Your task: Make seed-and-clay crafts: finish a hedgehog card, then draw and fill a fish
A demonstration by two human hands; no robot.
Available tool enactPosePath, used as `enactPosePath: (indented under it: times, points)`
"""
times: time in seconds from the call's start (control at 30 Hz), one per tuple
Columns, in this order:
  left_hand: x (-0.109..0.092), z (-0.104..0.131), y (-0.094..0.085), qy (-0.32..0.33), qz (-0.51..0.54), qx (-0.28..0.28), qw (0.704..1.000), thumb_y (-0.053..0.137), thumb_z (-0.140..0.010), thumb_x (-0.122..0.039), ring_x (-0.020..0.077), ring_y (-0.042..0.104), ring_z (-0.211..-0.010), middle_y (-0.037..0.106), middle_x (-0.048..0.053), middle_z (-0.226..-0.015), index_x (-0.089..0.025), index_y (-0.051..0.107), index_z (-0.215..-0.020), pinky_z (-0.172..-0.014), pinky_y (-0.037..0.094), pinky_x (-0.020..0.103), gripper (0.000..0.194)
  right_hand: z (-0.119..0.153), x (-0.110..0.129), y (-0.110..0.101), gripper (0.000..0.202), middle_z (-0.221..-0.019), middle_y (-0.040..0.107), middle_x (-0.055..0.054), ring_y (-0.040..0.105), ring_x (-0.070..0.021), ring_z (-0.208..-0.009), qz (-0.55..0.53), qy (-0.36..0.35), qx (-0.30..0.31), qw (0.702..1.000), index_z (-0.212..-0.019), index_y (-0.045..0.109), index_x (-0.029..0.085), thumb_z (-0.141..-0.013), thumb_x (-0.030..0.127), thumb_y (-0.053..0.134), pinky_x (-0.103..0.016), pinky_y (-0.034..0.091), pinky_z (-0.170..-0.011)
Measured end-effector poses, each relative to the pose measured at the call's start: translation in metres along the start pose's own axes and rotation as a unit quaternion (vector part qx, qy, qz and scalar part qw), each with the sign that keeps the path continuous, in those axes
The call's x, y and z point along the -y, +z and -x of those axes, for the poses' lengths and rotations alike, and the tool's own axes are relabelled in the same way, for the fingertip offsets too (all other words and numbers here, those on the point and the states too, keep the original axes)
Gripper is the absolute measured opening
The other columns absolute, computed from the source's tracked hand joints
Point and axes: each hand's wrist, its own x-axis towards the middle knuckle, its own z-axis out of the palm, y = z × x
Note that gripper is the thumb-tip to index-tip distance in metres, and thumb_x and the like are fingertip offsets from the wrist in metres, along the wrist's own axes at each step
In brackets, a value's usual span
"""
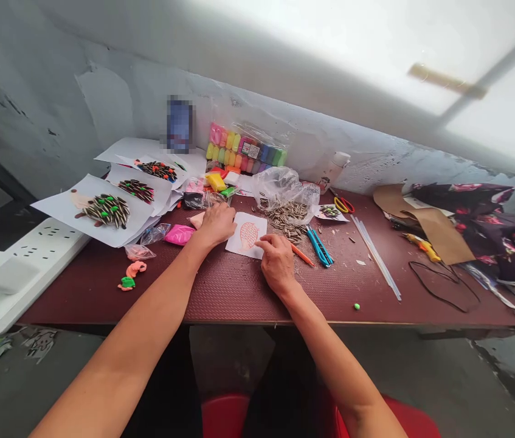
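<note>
As curled hands (219, 224) (278, 263) flank square paper (245, 233) on pebbled tabletop (227, 295), their grip is unclear.

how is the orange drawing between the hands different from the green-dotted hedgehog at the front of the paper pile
The drawing is flat orange lines; the hedgehog is raised, covered with dark striped seeds and green dots. The drawing looks smaller, on a small sheet; the hedgehog is on a bigger sheet. Both sheets are white.
</note>
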Motion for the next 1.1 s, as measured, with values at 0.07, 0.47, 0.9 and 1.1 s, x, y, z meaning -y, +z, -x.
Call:
enactPosePath:
  times: [0.07, 0.47, 0.9, 1.1]
  points:
    - [-0.0009, 0.0007, 0.0013, -0.001, -0.003, -0.004, 1.0, 0.044, -0.089, -0.027, 0.0343, 0.056, -0.117, 0.066, 0.017, -0.118, -0.018, 0.071, -0.115, -0.099, 0.047, 0.047, 0.038, 0.0011, 0.0007, 0.0007, 0.036, -0.112, 0.069, -0.008, 0.054, -0.0231, -0.1, 0.007, -0.038, 0.024, 0.999, -0.102, 0.078, 0.024, -0.093, 0.005, 0.049, -0.036, 0.041, -0.087]
    - [-0.0015, 0.0016, 0.0044, -0.001, -0.003, -0.004, 1.0, 0.043, -0.09, -0.028, 0.0351, 0.053, -0.119, 0.063, 0.017, -0.122, -0.019, 0.068, -0.116, -0.1, 0.045, 0.049, 0.037, 0.0023, 0.0046, 0.0005, 0.033, -0.12, 0.065, -0.008, 0.051, -0.0225, -0.101, 0.035, -0.089, 0.073, 0.993, -0.113, 0.076, 0.03, -0.099, 0.014, 0.05, -0.036, 0.038, -0.087]
    - [-0.001, 0.0004, 0.0045, -0.008, 0.008, 0.011, 1.0, 0.045, -0.091, -0.027, 0.0342, 0.052, -0.122, 0.062, 0.016, -0.123, -0.02, 0.068, -0.116, -0.102, 0.043, 0.048, 0.035, 0.003, 0.0052, -0.0006, 0.031, -0.126, 0.064, -0.009, 0.051, -0.0236, -0.105, 0.036, -0.081, 0.059, 0.994, -0.109, 0.077, 0.028, -0.097, 0.013, 0.052, -0.036, 0.039, -0.089]
    - [-0.0043, 0.003, 0.0039, -0.003, -0.004, 0.005, 1.0, 0.042, -0.091, -0.026, 0.0359, 0.052, -0.121, 0.061, 0.019, -0.125, -0.016, 0.067, -0.12, -0.101, 0.043, 0.05, 0.039, 0.0032, 0.0052, 0.0004, 0.031, -0.127, 0.064, -0.009, 0.052, -0.0231, -0.105, 0.033, -0.092, 0.058, 0.994, -0.108, 0.077, 0.027, -0.098, 0.012, 0.052, -0.036, 0.04, -0.09]
